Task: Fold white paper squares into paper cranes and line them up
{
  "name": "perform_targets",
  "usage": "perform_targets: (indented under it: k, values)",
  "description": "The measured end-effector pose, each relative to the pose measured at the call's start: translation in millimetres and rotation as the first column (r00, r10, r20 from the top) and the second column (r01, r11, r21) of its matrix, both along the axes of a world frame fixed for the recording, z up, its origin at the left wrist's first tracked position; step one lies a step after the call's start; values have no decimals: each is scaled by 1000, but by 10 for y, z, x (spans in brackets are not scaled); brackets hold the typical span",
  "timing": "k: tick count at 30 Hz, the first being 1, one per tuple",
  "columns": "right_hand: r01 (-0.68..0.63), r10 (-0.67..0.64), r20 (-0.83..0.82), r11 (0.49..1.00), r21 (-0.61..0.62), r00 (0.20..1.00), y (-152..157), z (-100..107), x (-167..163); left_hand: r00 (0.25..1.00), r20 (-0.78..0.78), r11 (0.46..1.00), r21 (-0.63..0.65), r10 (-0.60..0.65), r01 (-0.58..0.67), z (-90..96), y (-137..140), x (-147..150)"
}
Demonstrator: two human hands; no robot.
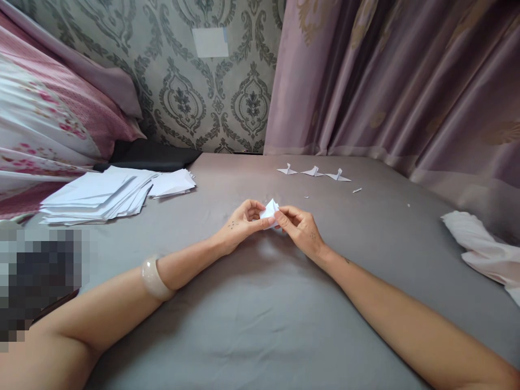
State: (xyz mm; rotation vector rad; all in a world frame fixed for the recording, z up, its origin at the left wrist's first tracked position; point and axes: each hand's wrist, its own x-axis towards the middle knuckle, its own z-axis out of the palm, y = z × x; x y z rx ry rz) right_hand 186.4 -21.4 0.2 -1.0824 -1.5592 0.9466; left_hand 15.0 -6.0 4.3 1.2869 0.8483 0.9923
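A small piece of folded white paper (270, 210) is held between both my hands above the grey sheet, with a pointed corner facing up. My left hand (245, 221) grips its left side, thumb along the lower edge and fingers curled behind. On the other side, my right hand (301, 227) pinches the right edge between thumb and fingers. The fingertips behind the paper are partly hidden. Farther off to the right stand three folded paper cranes (313, 171) in a row, wings spread.
Stacks of white paper sheets (93, 195) and smaller paper pieces (173, 183) lie at the left, before a black cloth (150, 156). A paper scrap (357, 190) rests near the cranes. Crumpled pale cloth (479, 244) lies at the right. Curtains (349, 81) hang behind.
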Motion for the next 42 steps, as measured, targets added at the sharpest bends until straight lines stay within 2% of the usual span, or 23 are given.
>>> perform_targets:
  k: [6, 9, 14, 16, 18, 22, 25, 28, 33, 36, 38, 40, 41, 42]
  values:
    - [-3, 3, -16, 1000, -12, 1000, 23, -17, -4, 1000, -19, 999, 49, 18, -17, -25, 17, -20]
    - [55, -55, 15, 998, 27, 998, 52, -39, -5, 995, -71, 988, 145, 70, -59, -23, 16, -30]
    - [177, -193, 101, 973, 148, 976, 32, -30, -37, 929, -235, 902, 393, 287, -179, 13, -31, -34]
    - [192, -211, 109, 968, 165, 971, 0, -8, -65, 878, -313, 870, 452, 363, -199, 18, -41, -37]
    - [196, -212, 99, 969, 151, 972, -21, 17, -88, 843, -356, 859, 465, 402, -213, 8, -31, -45]
    - [247, -248, 24, 967, 60, 968, 20, 65, -74, 835, -368, 872, 427, 408, -238, -41, 30, -67]
    - [296, -299, -47, 953, -64, 953, 96, 99, -16, 908, -246, 902, 361, 338, -238, -79, 77, -74]
    - [281, -303, -126, 946, -164, 945, 147, 132, 28, 967, -94, 938, 284, 235, -200, -95, 100, -72]
    - [158, -220, -208, 948, -277, 953, 227, 88, 71, 997, -6, 996, 34, 79, -78, -58, 97, -67]
    - [138, -184, -137, 947, -290, 973, 327, -16, 156, 995, 19, 991, -96, 98, -96, -48, 114, -67]
    - [235, -242, -5, 948, -212, 970, 364, -63, 214, 988, 4, 978, -140, 156, -154, -63, 140, -72]
    - [368, -372, 166, 928, 51, 913, 333, -60, 228, 972, -27, 958, -164, 234, -235, -86, 169, -79]
    - [389, -437, 238, 894, 223, 867, 289, -42, 210, 962, -44, 946, -175, 270, -274, -97, 180, -82]
    - [336, -446, 310, 874, 350, 840, 231, -18, 178, 952, -60, 934, -188, 299, -305, -105, 188, -83]
